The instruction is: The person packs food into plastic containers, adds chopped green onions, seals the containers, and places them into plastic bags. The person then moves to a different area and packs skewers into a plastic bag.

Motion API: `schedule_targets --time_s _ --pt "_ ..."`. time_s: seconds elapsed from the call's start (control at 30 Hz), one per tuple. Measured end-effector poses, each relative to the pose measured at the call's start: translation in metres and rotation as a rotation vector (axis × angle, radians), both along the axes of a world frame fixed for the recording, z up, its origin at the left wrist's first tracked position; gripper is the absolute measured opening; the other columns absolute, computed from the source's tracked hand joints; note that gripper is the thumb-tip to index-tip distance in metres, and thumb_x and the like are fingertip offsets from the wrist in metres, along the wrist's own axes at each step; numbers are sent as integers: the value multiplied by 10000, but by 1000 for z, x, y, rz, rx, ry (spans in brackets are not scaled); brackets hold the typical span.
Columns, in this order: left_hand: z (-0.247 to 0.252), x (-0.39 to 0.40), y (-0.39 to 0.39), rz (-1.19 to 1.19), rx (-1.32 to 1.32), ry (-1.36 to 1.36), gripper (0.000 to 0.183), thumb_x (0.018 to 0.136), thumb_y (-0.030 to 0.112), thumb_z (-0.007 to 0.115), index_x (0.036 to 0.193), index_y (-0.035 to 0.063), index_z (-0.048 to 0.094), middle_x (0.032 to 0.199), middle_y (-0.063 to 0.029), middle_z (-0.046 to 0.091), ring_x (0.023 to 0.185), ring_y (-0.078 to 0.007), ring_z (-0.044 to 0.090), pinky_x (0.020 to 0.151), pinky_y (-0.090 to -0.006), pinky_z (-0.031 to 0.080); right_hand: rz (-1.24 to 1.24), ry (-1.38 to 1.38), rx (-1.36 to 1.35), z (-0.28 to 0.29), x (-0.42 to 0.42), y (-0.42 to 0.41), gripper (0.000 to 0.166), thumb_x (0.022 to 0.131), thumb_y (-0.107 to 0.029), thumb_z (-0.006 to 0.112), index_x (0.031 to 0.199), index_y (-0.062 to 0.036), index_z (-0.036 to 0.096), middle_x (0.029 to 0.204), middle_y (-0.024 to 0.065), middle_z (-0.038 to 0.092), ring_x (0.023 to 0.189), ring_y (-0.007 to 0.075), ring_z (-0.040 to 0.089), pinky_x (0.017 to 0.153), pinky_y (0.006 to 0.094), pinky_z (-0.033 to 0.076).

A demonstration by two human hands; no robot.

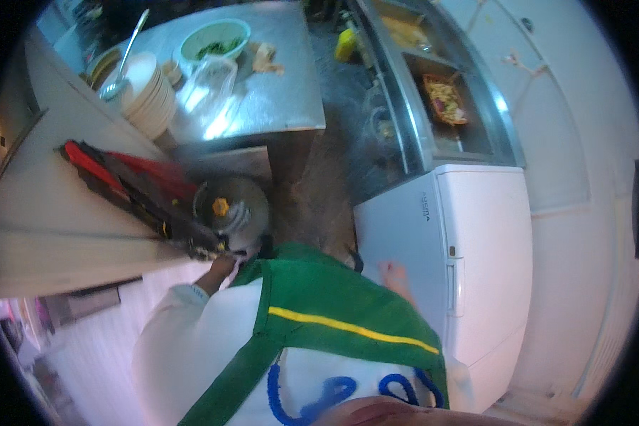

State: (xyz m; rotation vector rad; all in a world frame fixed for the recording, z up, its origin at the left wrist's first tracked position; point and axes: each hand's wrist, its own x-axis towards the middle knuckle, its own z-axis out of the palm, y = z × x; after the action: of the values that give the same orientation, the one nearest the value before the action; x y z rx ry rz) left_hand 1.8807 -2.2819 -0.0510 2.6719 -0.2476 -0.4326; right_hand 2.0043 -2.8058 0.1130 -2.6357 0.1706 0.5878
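Observation:
My left hand is low on the left, at the lower end of a dark and red fabric item that lies against the pale wall or door. Whether its fingers grip that item is hidden. Just beyond this hand stands a gas cylinder with an orange valve knob. My right hand, blurred and partly hidden behind the green apron, hangs beside the white chest freezer; its fingers are not clear.
A steel table holds a green bowl of leafy greens, a plastic bag, stacked plates and a ladle. Right of the aisle, a steel sink holds a basket of food scraps. A yellow container stands nearby.

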Motion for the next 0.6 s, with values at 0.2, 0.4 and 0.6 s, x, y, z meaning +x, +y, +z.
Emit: schedule_targets --time_s 0.2,0.4,0.6 --pt "112 132 -117 551 -295 223 411 810 385 511 946 5 589 931 -187 604 859 -307 584 761 -379 449 267 -716 36 120 206 -57 129 786 -137 557 827 -15 542 882 156 563 862 319 522 792 392 403" --pt "188 315 -50 893 -195 -226 371 795 307 558 1069 57 537 1050 -143 565 971 -300 533 848 -383 418 325 -784 -198 112 260 -90 319 753 -219 600 997 -25 532 1052 177 532 1037 344 452 917 450 305" --pt "236 412 33 759 578 -195 614 672 258 677 1195 39 443 1055 -169 561 967 -333 526 851 -418 395 226 -737 -160 133 273 -72 298 713 -222 623 951 -61 545 1049 125 534 1053 297 457 959 476 267"
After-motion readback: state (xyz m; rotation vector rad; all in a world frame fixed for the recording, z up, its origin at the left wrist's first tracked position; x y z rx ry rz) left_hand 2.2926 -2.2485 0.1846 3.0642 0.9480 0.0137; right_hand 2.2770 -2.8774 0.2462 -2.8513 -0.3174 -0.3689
